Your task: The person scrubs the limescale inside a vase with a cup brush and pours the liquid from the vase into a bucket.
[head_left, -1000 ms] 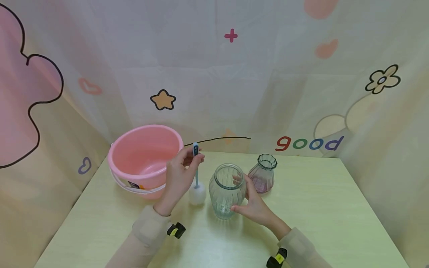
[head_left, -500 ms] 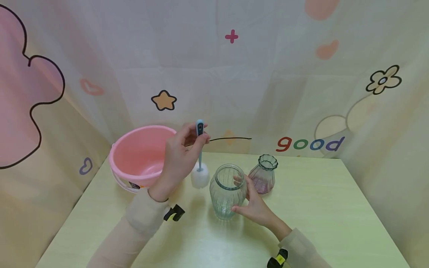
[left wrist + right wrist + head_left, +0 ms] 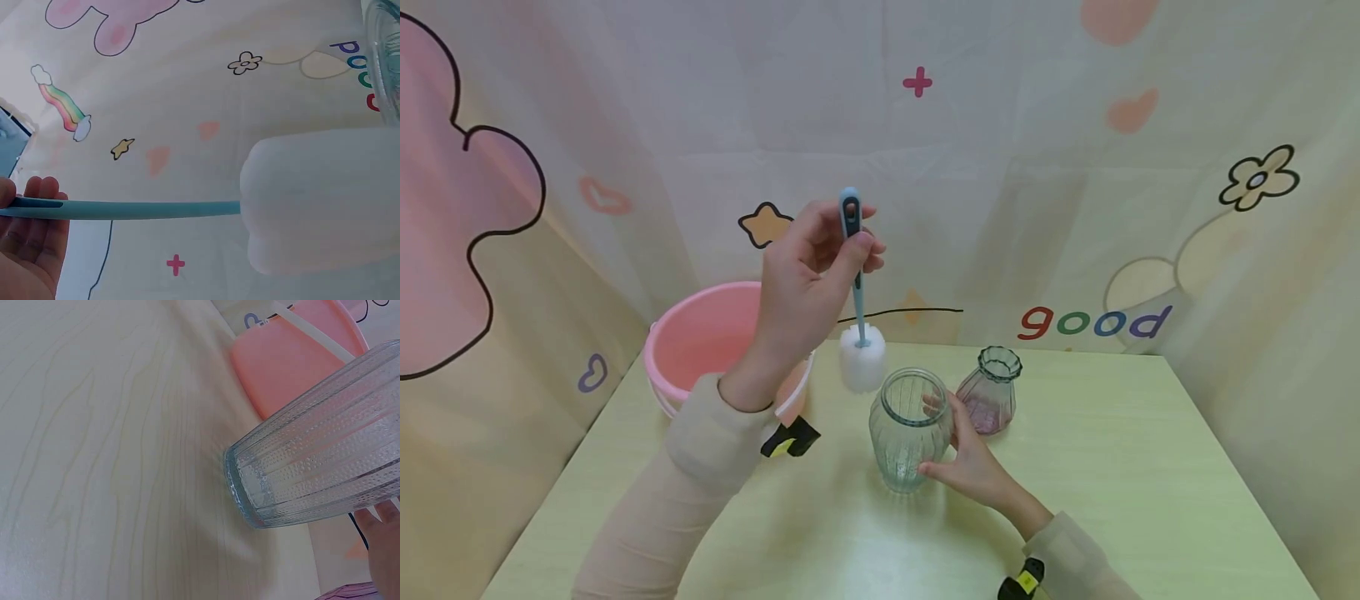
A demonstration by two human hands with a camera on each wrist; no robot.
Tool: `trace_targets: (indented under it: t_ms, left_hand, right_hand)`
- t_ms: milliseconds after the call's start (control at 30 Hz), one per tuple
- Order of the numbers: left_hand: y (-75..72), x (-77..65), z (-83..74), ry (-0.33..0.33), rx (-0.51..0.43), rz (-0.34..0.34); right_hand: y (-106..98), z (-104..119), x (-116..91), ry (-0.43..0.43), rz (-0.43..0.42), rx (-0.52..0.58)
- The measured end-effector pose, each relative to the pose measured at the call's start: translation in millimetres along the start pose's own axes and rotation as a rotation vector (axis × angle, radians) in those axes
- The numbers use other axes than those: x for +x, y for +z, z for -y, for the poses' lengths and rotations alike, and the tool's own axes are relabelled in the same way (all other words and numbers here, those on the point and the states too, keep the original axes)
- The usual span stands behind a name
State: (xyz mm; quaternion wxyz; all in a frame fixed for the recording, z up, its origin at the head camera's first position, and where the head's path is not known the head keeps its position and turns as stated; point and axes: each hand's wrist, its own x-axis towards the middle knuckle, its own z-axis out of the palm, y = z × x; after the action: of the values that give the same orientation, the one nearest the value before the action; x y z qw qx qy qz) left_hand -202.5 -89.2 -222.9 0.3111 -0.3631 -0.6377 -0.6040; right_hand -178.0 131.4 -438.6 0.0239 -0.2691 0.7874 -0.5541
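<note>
In the head view my left hand [image 3: 801,287] pinches the blue handle of a sponge bottle brush [image 3: 862,367] between thumb and fingers. The brush hangs head down, its white sponge in the air just left of and above the mouth of a clear ribbed glass vase [image 3: 901,454]. That vase stands upright on the table, and my right hand [image 3: 976,471] grips its right side, thumb in front and fingers behind. The left wrist view shows the sponge head [image 3: 325,203] close up at the handle's end. Seen from the right wrist, the vase's base [image 3: 247,494] is at the tabletop.
A pink bucket [image 3: 658,367] stands at the back left, partly hidden by my left arm. Just behind my right hand is a smaller purple-green glass vase [image 3: 988,400]. A patterned curtain [image 3: 1000,125] hangs behind the pale wooden table [image 3: 1150,483].
My left hand has risen with the brush, lifting its sponge from beside the glass vase to above rim height and slightly right. The right hand and vase have stayed in place.
</note>
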Motion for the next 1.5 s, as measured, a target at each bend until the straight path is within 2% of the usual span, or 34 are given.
trace_targets:
  t_ms: [300,467,667,1000,1067,1333,1500]
  left_hand:
    - [16.5,9.1,-12.0,-0.003,-0.084,0.033]
    - [29.4,6.5,-6.7,-0.007,-0.104,0.069]
    - [42.2,-4.1,5.4,-0.027,-0.115,0.113]
    - [49.6,-17.8,16.3,-0.136,-0.154,0.163]
    - [49.6,-18.9,13.6,-0.162,-0.17,0.169]
    - [51.9,-24.4,19.0,-0.246,-0.253,0.146]
    - [53.1,-26.0,18.0,-0.284,-0.25,0.144]
  right_hand:
    - [0.3,-0.8,-0.1,-0.009,-0.001,0.008]
    - [0.7,0.5,-0.5,0.01,0.002,0.02]
    - [0.7,2.0,-1.0,0.031,0.012,0.033]
    - [0.3,2.4,-0.3,0.018,0.01,0.054]
    - [0.4,3.3,-0.1,0.029,0.011,0.053]
    - [0.2,3.2,0.0,0.053,0.009,0.044]
    - [0.6,2.6,-0.4,0.057,0.006,0.033]
